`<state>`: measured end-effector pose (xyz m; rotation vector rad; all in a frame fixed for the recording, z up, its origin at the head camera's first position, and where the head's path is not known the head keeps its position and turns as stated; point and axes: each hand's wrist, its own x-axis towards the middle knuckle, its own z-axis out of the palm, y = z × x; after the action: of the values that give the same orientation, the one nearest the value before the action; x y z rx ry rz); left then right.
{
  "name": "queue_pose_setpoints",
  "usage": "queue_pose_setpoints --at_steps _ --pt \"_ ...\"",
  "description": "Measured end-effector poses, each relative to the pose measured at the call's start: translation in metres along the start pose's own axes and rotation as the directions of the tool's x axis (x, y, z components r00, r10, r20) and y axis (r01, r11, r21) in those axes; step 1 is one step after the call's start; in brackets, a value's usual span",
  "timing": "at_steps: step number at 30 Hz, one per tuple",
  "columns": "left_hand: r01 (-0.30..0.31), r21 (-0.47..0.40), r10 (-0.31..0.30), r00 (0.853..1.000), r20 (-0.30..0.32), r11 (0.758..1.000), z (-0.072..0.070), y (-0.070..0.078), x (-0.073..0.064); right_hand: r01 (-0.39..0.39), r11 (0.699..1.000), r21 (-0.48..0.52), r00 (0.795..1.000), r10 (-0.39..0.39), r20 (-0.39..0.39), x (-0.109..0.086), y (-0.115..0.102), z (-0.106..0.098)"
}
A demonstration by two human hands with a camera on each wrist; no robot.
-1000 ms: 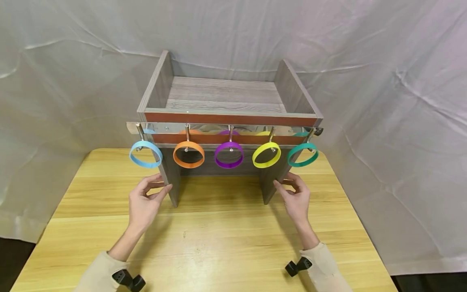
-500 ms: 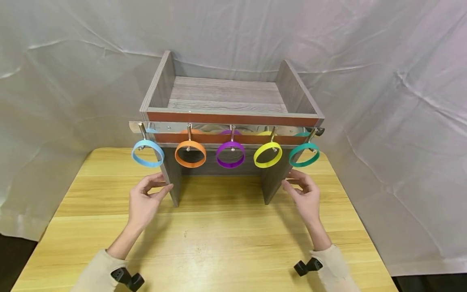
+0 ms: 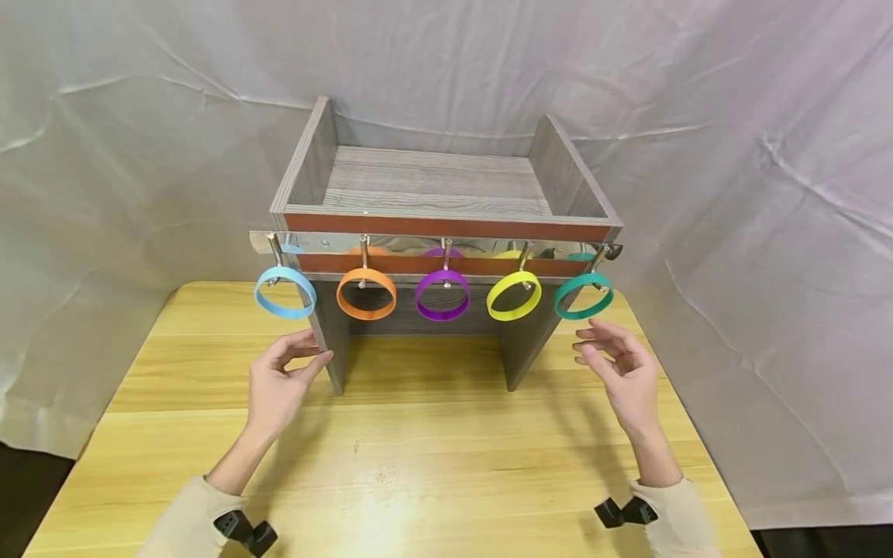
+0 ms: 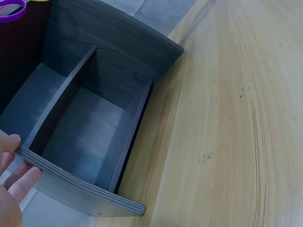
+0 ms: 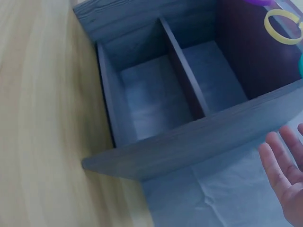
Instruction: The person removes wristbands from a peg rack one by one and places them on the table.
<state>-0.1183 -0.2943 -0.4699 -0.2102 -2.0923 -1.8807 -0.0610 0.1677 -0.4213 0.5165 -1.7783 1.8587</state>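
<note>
While the left hand (image 3: 277,387) pinches the near edge of the shelf's left panel (image 3: 329,333), thumb on the near side and fingers round the outside, the right hand (image 3: 628,380) is released, its fingers loosely bent and holding nothing. That hand hangs in the air to the right of the right panel (image 3: 533,333), apart from it and just nearer than the green ring (image 3: 584,315).

The shelf (image 3: 432,178) stands upright on the far half of the table (image 3: 432,473), its grey tray on top and its lower part open toward the near side. Across its near face, over a red board (image 3: 446,225), runs a metal rail (image 3: 335,243) with hooks. Five rings hang there, from left to right: blue (image 3: 284,313), orange (image 3: 366,315), purple (image 3: 443,316), yellow (image 3: 514,316) and green. A grey curtain (image 3: 446,54) covers the far side and both flanks. Each pale sleeve bears a black camera near the wrist.
</note>
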Motion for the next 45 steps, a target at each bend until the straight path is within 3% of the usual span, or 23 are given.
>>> queue_pose_setpoints --at_steps 4,20,29,39,45 --pt "0.007 -0.006 -0.007 1.0 0.001 1.0 0.0 -0.001 0.0 0.035 0.999 0.001 0.999 -0.035 0.024 0.008 -0.009 -0.006" --pt "0.015 -0.005 -0.015 1.0 0.002 1.0 0.0 -0.001 0.0 0.058 0.998 -0.012 0.998 -0.058 0.041 0.036 -0.037 -0.012" --pt "0.021 0.002 -0.021 1.0 0.0 1.0 0.0 -0.001 -0.001 0.064 0.997 -0.05 0.997 -0.062 0.042 0.048 -0.044 -0.01" --pt "-0.005 -0.005 0.005 1.0 0.003 1.0 0.0 -0.001 -0.001 0.076 0.992 -0.101 0.991 -0.064 0.117 0.059 -0.047 -0.013" --pt "-0.005 0.002 0.005 1.0 0.0 1.0 0.001 -0.002 -0.001 0.067 0.994 -0.088 0.991 -0.056 0.123 0.063 -0.05 -0.01"
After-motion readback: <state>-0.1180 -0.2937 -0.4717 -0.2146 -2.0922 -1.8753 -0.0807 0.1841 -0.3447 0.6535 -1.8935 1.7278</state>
